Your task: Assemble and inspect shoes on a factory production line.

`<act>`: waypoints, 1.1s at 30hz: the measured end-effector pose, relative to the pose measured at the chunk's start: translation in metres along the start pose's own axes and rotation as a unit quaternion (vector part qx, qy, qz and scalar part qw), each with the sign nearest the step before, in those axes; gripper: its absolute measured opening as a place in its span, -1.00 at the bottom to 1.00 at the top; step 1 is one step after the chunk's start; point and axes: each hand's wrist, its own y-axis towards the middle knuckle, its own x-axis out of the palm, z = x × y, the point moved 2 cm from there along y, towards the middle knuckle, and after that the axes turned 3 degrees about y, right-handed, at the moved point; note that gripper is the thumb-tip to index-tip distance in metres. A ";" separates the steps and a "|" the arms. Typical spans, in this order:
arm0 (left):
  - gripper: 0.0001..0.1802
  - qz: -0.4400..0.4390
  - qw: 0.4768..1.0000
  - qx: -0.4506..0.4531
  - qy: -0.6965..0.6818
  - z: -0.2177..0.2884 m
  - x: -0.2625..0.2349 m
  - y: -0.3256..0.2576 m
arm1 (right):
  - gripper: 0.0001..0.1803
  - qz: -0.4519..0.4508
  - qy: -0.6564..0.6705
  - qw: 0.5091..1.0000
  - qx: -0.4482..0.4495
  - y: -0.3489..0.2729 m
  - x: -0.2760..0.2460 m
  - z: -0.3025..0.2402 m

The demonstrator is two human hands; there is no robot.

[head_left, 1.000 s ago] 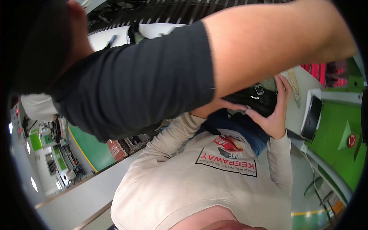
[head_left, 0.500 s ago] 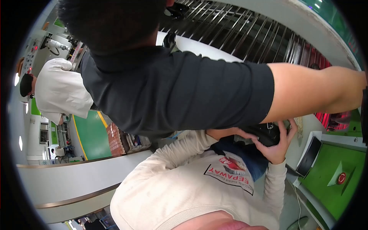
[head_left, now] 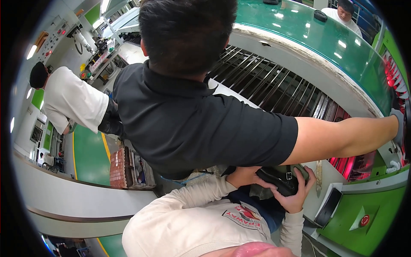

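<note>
A black shoe (head_left: pixel 279 180) with a buckled strap is held in front of my body, beneath a co-worker's outstretched arm. My left hand (head_left: pixel 247 176) grips one end of it, thumb along its side. At the other end, my right hand (head_left: pixel 295 198) wraps around the shoe with its fingers over the far side. Part of the shoe and some of my left fingers are hidden behind the co-worker's sleeve and the shoe itself.
A co-worker in a black shirt (head_left: pixel 188 124) stands close in front, gloved hand at a red-lit machine. Behind runs a roller conveyor (head_left: pixel 265 77) beside a green-topped surface (head_left: pixel 295 30). At right is a green panel (head_left: pixel 342 229) with a red button (head_left: pixel 364 220). Reddish-brown stacked pieces (head_left: pixel 120 168) stand left.
My view has shifted, showing more of the conveyor, green surface and the co-worker's gloved hand. More of the shoe and its buckle shows below the arm. Both my hands still hold it.
</note>
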 end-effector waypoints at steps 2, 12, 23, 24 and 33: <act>0.21 0.005 1.000 0.003 0.002 0.000 0.001 0.001 | 0.05 0.000 -0.003 1.000 -0.001 -0.002 -0.001 0.002; 0.07 0.063 0.997 0.031 0.021 -0.007 -0.002 0.005 | 0.04 0.009 0.006 1.000 0.002 0.002 0.002 0.000; -0.15 0.098 0.994 0.054 -0.018 0.004 -0.015 0.027 | -0.01 0.013 0.009 1.000 0.013 0.008 -0.003 -0.001; -0.16 0.091 0.994 0.065 -0.009 0.007 -0.017 0.033 | -0.01 0.010 0.008 1.000 0.005 0.008 -0.004 0.001; -0.18 0.056 0.996 0.054 -0.041 0.015 -0.013 0.044 | 0.04 -0.007 0.011 0.999 0.035 0.010 -0.012 0.007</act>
